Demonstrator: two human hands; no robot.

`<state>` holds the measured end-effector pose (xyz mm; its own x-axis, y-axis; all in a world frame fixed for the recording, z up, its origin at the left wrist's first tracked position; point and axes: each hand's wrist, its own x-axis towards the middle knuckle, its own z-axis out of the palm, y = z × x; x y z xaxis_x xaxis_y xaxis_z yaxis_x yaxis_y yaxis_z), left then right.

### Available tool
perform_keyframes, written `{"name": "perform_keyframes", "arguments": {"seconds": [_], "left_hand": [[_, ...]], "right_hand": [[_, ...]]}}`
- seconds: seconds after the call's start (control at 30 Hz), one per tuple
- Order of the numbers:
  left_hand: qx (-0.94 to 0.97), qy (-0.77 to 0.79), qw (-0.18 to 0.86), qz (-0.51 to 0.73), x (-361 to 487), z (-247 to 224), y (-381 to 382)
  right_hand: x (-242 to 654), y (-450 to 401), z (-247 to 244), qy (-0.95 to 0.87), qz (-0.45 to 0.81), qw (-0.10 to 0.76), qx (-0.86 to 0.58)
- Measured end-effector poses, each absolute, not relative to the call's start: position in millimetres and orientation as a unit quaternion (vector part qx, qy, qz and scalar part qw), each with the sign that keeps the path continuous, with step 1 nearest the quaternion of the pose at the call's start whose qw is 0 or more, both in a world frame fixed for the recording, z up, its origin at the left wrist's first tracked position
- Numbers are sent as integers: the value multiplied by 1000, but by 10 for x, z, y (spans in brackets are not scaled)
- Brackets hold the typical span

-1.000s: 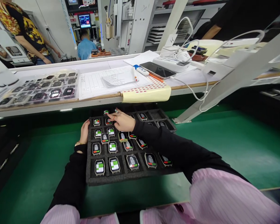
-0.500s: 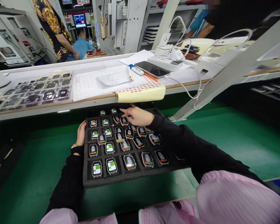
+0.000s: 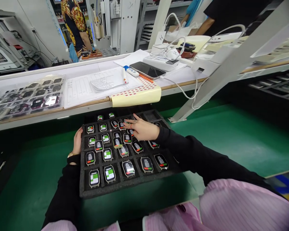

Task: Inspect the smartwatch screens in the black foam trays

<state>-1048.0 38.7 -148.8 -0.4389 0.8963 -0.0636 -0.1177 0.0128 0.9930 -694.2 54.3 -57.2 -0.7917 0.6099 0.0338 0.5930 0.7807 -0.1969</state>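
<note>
A black foam tray (image 3: 110, 187) with square compartments holds many smartwatch bodies without straps, such as a watch (image 3: 94, 178) with a green and white screen and another (image 3: 147, 164) showing text above a red and green strip. Several watches lie across the dividers in the middle. My left hand (image 3: 77, 141) is closed on the tray's left edge, its fingertips partly hidden. Over the back right of the tray, my right hand (image 3: 145, 129) has its fingers spread, the tips by a watch (image 3: 121, 125). Some watches are covered by this hand and arm.
Above the tray's back runs a shelf with papers (image 3: 79, 86), a phone (image 3: 148, 70), a marker (image 3: 131, 71) and a clear tray of watch parts (image 3: 30, 96). A white post (image 3: 207, 75) and cables stand to the right. Green mat (image 3: 226, 138) lies underneath. Other people are beyond the shelf.
The view has shifted, so tray and shelf appear farther left. My right hand has moved slightly rightward and nearer over the tray, its fingers still spread. My left hand stays on the tray edge.
</note>
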Motion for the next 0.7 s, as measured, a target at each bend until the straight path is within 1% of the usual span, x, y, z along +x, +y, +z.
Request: {"name": "perform_keyframes", "arguments": {"seconds": [0.17, 0.3, 0.37, 0.57, 0.7], "left_hand": [[338, 589, 397, 618, -10488, -1483, 395], [333, 596, 389, 618, -10484, -1472, 399], [330, 597, 391, 617, -10469, -1456, 392], [319, 596, 399, 619, -10400, -1374, 357], [306, 599, 404, 619, -10387, -1345, 351]], "right_hand": [[-7015, 705, -573, -924, 74, 128, -352], [-7128, 872, -626, -930, 78, 81, -350], [-7154, 958, -659, -934, 89, 73, -338], [-7048, 1340, -686, -916, 91, 144, -364], [-6990, 1564, -738, -903, 96, 164, -386]]}}
